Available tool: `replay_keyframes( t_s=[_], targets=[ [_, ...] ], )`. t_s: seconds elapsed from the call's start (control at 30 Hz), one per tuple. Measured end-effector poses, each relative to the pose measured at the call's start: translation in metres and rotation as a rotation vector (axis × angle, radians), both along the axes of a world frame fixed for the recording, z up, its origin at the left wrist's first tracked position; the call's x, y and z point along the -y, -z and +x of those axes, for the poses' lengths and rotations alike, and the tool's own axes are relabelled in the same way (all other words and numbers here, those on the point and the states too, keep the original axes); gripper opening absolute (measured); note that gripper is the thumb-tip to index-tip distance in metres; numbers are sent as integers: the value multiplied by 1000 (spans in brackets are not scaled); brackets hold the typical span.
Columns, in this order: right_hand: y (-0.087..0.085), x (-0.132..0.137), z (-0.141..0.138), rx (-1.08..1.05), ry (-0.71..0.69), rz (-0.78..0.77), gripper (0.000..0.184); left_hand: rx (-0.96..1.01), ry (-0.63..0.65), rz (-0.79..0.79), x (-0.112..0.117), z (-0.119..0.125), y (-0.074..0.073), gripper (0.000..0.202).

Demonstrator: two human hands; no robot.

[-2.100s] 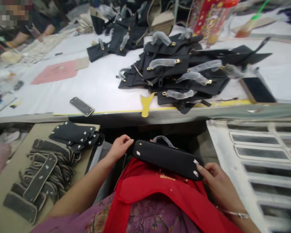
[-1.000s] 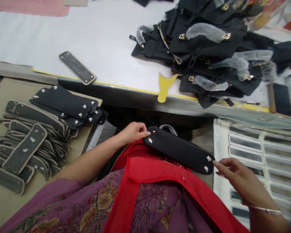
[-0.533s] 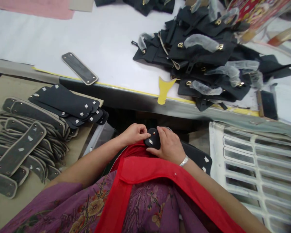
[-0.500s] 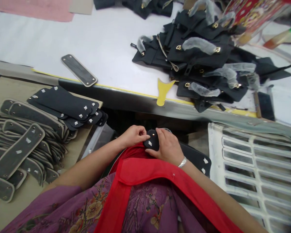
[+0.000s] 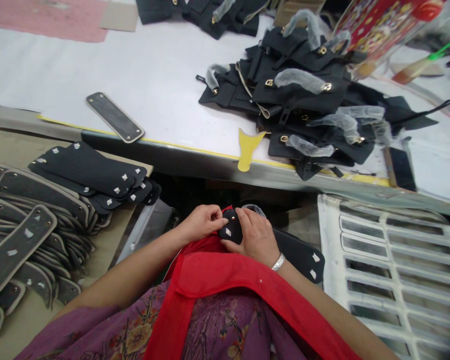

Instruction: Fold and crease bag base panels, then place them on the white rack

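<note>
A black leather bag flap (image 5: 298, 252) with rounded corners lies over my lap, white diamond-shaped bits and a small gold fitting showing on its face. Its near left end is held by my right hand (image 5: 258, 237), thumb below and fingers over the top. At that same end, my left hand (image 5: 204, 223) is closed in a pinch, its thumb tip against the flap's left edge. Anything between those fingertips is too small to make out. Behind my right hand, a bit of clear plastic wrap (image 5: 255, 209) shows.
Black flaps (image 5: 97, 167) and grey-backed pieces (image 5: 22, 245) are piled at left. One grey-backed strip (image 5: 114, 117) lies on the white table (image 5: 153, 75), with a yellow template (image 5: 249, 150) and black bag parts with wrapped handles (image 5: 300, 82). A white slatted rack (image 5: 397, 260) stands at right.
The view has shifted slightly, so everything appears a little lower and further left. Both hands stay at the same end of the flap, with little visible change in their grip.
</note>
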State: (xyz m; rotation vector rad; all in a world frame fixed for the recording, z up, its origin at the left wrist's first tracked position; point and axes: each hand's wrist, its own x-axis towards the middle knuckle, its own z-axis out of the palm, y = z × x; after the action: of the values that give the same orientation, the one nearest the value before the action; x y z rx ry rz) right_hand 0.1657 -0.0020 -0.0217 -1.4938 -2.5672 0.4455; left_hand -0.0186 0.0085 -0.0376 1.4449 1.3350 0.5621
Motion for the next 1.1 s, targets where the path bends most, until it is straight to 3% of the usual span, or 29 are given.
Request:
replay_keyframes(
  t_s=[0.4,0.53,0.7,0.8,0.93,1.03,1.1],
  targets=[
    [-3,-3,4,-23,-28,-63,80,-185,18,5,-5,7,-3,26],
    [-15,-1,49,-64,-55,-69,92,-332,90,44,-10,9,-11,22],
    [-21,15,114,34,-21,-32,96,-423,189,61,-19,12,-21,16],
    [-16,21,123,82,-16,-53,92,-532,285,210,-21,18,-32,20],
    [-13,22,120,87,-1,-48,88,-670,420,567,-14,41,-48,35],
    [-13,23,121,74,-4,-34,86,-548,582,693,-8,66,-47,47],
    [-12,24,123,71,-3,-24,87,-500,646,709,-6,79,-39,66]
  ],
)
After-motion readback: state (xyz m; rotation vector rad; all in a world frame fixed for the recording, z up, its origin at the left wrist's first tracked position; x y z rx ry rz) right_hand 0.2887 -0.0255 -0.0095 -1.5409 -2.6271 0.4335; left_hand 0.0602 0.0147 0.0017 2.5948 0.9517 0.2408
